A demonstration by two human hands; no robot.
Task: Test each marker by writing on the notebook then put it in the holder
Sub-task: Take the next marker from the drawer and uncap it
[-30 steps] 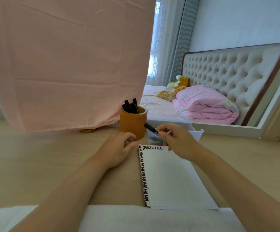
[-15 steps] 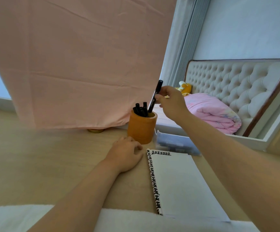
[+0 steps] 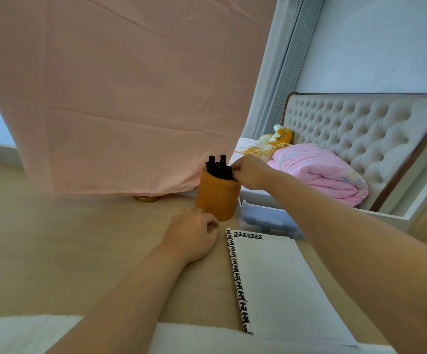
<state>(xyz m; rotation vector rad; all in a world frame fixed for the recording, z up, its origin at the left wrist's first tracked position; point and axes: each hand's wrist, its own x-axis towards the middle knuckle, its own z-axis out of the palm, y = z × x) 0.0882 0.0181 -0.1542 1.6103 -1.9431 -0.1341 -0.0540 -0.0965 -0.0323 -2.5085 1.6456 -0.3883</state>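
Left hand (image 3: 192, 235) rests loosely curled on the table (image 3: 54, 238), holding nothing, just beside the foot of the orange holder (image 3: 217, 200). Black markers (image 3: 216, 166) stand bunched upright inside it. Right hand (image 3: 252, 172) is at the rim, fingertips pinching the rightmost marker (image 3: 228, 172). The notebook (image 3: 278, 282) lies open nearer the person, touched by neither hand.

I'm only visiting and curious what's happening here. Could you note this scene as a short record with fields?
Holder: orange cylindrical holder, upright, black markers standing inside
Right hand: pinching one black marker at the holder's rim
Left hand: resting loosely curled on the light wooden table, holding nothing
Notebook: open white notebook with black-and-white patterned spine, page looks blank
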